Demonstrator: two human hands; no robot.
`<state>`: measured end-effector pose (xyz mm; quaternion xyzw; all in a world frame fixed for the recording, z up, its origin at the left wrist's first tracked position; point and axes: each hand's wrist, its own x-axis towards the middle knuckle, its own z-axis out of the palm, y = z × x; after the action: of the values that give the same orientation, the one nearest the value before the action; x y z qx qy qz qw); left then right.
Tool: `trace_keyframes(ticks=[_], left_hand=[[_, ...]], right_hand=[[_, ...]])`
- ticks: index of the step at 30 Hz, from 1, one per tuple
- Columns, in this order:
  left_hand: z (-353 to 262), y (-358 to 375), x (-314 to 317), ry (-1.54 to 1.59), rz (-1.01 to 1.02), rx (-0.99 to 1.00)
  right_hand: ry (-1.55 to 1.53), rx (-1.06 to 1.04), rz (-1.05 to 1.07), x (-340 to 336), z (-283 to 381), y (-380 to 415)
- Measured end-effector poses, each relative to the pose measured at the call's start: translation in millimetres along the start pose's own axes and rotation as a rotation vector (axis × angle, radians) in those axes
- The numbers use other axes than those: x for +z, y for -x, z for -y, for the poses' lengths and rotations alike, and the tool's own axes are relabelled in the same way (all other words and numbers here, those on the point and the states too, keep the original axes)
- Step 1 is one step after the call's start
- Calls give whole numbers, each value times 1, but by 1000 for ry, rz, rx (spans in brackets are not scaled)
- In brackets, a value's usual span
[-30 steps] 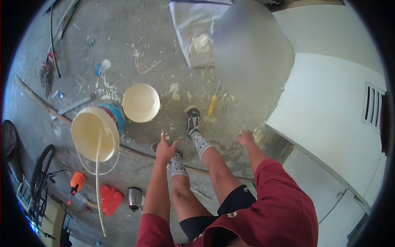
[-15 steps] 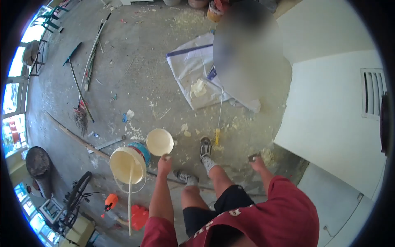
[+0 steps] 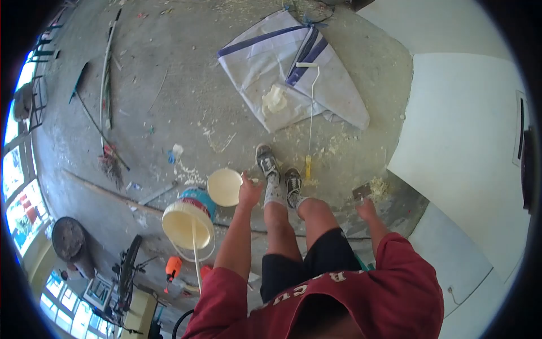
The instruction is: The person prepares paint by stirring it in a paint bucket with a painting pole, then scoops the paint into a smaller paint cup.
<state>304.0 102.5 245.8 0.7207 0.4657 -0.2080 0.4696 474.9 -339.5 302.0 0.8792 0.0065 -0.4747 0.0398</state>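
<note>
My left hand (image 3: 249,194) is closed at the right edge of a round, cream-coloured bowl (image 3: 224,187), its thumb and fingers right at the rim. In my right hand (image 3: 367,209) is a scraper with a wide flat blade (image 3: 362,191), held low on the right beside a patch of pale crumbs on the floor. Left of the bowl stands a cream-lined bucket (image 3: 185,226) with a pale stick (image 3: 195,243) leaning out of it. A blue paint pail (image 3: 199,196) shows behind that bucket.
Ahead lie a white tarp (image 3: 254,62) and a long paint roller (image 3: 311,107) with a yellow handle. A wooden pole (image 3: 107,192), broom and mop lie to the left. White panels (image 3: 457,124) border the right side. An orange sprayer (image 3: 173,267) and bicycle (image 3: 129,271) are at lower left.
The view has shifted. My left hand has moved from the bowl's near edge to its right side. The blurred shape over the tarp is gone, uncovering the roller head. My right hand still holds the scraper.
</note>
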Motion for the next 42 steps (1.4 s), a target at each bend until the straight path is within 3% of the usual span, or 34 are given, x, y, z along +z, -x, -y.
trace_keyframes(ticks=[5, 7, 10, 11, 13, 14, 17, 21, 23, 30, 32, 33, 35, 39, 41, 42], left_hand=[[-18, -86, 35, 38, 67, 57], [-14, -124, 65, 37, 85, 203], [-22, -162, 92, 118, 191, 220], [-26, -177, 100, 124, 201, 203], [-26, -198, 113, -5, 246, 230], [-26, -204, 119, -51, 175, 324], [-48, -234, 127, -37, 300, 173], [-68, -272, 152, -111, 295, 127], [-76, -283, 161, -114, 287, 144], [-84, -284, 174, 23, 347, 112], [-82, -284, 168, 806, 393, -313], [-85, -284, 161, 806, 388, -318], [-88, -287, 144, 1099, 384, -399], [-83, -289, 122, 937, 379, -329], [-92, -292, 108, 871, 407, -154], [-101, -292, 98, 870, 411, -155]], right_hand=[[36, 64, -51, 30, 21, -99], [48, 93, -29, 35, 46, -148], [-51, 21, -19, 28, 104, -210], [53, -31, -58, 37, 115, -240], [54, -107, -81, 29, 149, -276], [31, -139, -93, 21, 167, -292], [-7, -219, -201, 4, 210, -338], [61, -252, -364, -6, 241, -384], [37, -318, -476, -10, 251, -395], [74, -308, -505, 3, 242, -391], [-93, -315, -468, 12, 231, -380], [-93, -318, -463, 20, 225, -375], [-275, -261, -468, 34, 212, -366], [-260, -165, -422, 61, 190, -344], [-248, -113, -448, 70, 182, -337], [-247, -109, -448, 69, 184, -334]])
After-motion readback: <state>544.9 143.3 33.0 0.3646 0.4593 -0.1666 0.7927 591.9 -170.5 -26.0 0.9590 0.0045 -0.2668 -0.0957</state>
